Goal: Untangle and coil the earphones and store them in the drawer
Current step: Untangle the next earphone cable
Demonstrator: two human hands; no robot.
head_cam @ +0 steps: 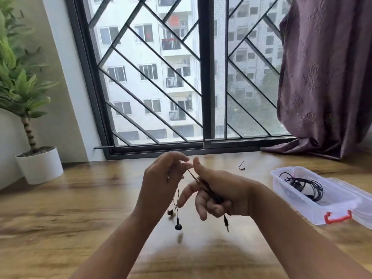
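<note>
Above the wooden table (80, 198) both hands work on black earphones (209, 191). My left hand (161, 182) pinches the thin cord between thumb and fingertips, and two earbuds (178, 226) dangle below it. My right hand (219, 192) has several loops of the cord bunched across its palm, fingers curled round them. The jack plug (226, 221) hangs down under that hand. A taut stretch of cord runs between the two hands.
A clear plastic box (302, 206) with a red latch lies open at the right, holding another coiled black cable (304, 185). A small wire tie (241, 166) lies near the window. A potted plant (38, 164) stands at the left and a curtain (322, 77) hangs at the right.
</note>
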